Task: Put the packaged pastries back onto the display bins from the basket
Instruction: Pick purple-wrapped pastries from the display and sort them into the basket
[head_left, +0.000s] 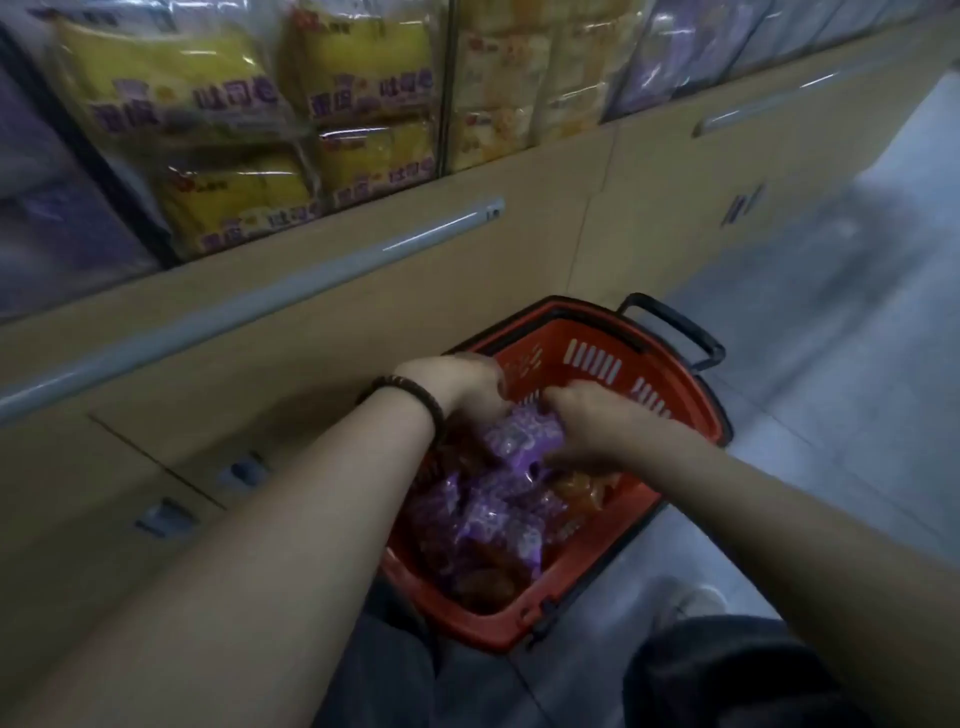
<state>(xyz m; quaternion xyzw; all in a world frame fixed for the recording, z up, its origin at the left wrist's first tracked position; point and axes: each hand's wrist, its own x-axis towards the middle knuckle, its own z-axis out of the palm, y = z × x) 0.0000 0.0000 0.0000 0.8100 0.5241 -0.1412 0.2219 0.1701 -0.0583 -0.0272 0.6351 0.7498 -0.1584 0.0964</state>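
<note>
Red plastic shopping basket (550, 338) with slotted walls and a black folding handle (675, 323) stands on the grey floor (831, 312). The person's dark-trousered knees (727, 675) are at its near side. Both hands are inside the basket, in its far half.

Right hand (597, 423): fingers (563, 397) curl over the top of a purple printed plastic pastry packet (522, 439), and the thumb lies under its lower edge. The packet is pinched between them. It sits raised above the rest of the load, near the basket's middle, and touches both hands.

Left hand (457, 384): it comes in over the basket's left rim, fingers bent downward against the left end of the same packet. The fingertips are hidden, so I cannot tell whether they clamp the packet or only touch it. There is a dark beaded bracelet (410, 397) on that wrist.

In the basket's near half, below the held packet, lies a heap of more purple packets (483, 519). Brown-orange wrapped pastries (582, 493) lie towards the right wall.

Left of and beyond the basket is a beige cabinet front (467, 270) with a silver rail (311, 280). Above it, clear-fronted display bins hold yellow bread packets (208, 130), with pale packets (493, 78) further right. The frame is motion-blurred and the print is not legible.
</note>
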